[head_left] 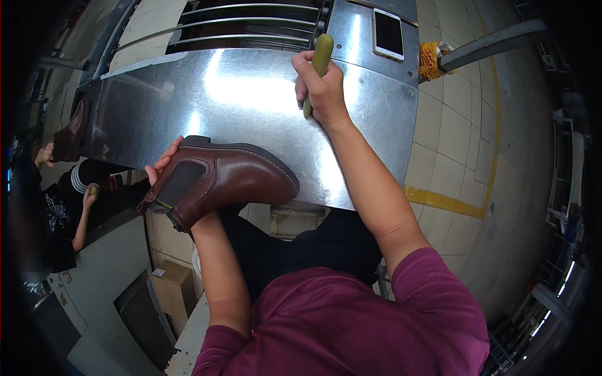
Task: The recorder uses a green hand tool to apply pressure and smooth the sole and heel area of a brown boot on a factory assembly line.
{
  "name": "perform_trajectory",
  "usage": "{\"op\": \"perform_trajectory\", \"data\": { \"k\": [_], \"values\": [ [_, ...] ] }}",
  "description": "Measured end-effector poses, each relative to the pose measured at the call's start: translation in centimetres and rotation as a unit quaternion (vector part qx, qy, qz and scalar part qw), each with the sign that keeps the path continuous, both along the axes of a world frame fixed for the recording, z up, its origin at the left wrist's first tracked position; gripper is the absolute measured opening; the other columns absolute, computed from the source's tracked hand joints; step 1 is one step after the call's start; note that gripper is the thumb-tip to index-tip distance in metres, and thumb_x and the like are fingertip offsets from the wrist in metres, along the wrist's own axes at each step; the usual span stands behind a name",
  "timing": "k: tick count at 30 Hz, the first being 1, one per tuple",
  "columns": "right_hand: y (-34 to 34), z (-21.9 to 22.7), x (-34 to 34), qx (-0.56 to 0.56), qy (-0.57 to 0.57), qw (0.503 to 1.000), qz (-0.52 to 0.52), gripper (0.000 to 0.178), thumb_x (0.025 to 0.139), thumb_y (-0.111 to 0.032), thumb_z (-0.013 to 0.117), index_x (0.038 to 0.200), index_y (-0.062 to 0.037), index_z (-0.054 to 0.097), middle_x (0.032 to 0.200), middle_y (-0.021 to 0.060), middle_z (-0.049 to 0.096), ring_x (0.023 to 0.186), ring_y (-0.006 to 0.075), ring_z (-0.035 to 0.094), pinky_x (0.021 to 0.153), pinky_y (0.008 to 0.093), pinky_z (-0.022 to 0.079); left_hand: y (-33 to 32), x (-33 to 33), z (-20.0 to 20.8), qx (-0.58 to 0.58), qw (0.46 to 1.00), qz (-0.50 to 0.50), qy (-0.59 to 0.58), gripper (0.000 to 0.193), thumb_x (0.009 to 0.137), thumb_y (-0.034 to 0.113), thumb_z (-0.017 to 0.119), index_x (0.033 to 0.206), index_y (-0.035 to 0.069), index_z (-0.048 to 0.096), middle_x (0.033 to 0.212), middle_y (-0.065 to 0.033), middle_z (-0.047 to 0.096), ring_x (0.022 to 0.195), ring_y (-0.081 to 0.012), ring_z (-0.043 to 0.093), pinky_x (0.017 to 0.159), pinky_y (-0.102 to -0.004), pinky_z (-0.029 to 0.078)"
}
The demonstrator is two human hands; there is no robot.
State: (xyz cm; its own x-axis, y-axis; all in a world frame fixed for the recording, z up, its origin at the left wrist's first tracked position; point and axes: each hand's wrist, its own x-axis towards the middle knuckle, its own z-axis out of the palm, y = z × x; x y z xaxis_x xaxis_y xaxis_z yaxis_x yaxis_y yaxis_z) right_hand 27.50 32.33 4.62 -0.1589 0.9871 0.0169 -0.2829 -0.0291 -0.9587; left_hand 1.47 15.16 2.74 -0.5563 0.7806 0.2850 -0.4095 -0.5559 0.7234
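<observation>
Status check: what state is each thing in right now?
Brown boot: held on its side, sole facing away, toe right
Olive-green stick: gripped, apart from the boot
Phone: lying flat, screen up and dark
Left hand: holding the boot, partly hidden
Right hand: closed around stick

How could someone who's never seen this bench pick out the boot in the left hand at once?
Start at the shiny metal table in the upper middle. At its near edge, the left hand holds a brown boot, toe pointing right. Its dark side panel shows plainly, and it looks far larger than the similar brown footwear by the co-worker's hand at far left.
</observation>
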Motion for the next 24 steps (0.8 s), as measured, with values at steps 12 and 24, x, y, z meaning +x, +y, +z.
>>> {"op": "perform_trajectory", "data": {
  "k": [12, 24],
  "values": [
    [-0.2, -0.1, 0.3, 0.004, 0.006, 1.0, -0.008, 0.032, 0.096, -0.031, 0.074, 0.106, -0.0037, 0.062, 0.061, -0.0004, 0.056, 0.049, 0.0083, 0.052, 0.048, 0.0245, 0.043, 1.6, -0.8, -2.8, -0.043, 0.997, 0.052, -0.037, 0.06, 0.115, 0.042, 0.027, 0.102, 0.006, 0.073, 0.116, -0.0198, 0.074, 0.118, -0.0332, 0.067, 0.11, -0.0494, 0.049],
    [0.0, 0.0, 0.5, 0.019, -0.009, 1.0, -0.002, 0.029, 0.097, -0.032, 0.072, 0.103, -0.0043, 0.064, 0.064, -0.0019, 0.056, 0.05, 0.0061, 0.051, 0.048, 0.0233, 0.041, 2.4, -1.3, -4.3, -0.036, 0.996, 0.078, 0.0, 0.061, 0.114, 0.049, 0.028, 0.104, 0.008, 0.074, 0.112, -0.0137, 0.076, 0.111, -0.0313, 0.07, 0.109, -0.048, 0.05]
  ]
}}
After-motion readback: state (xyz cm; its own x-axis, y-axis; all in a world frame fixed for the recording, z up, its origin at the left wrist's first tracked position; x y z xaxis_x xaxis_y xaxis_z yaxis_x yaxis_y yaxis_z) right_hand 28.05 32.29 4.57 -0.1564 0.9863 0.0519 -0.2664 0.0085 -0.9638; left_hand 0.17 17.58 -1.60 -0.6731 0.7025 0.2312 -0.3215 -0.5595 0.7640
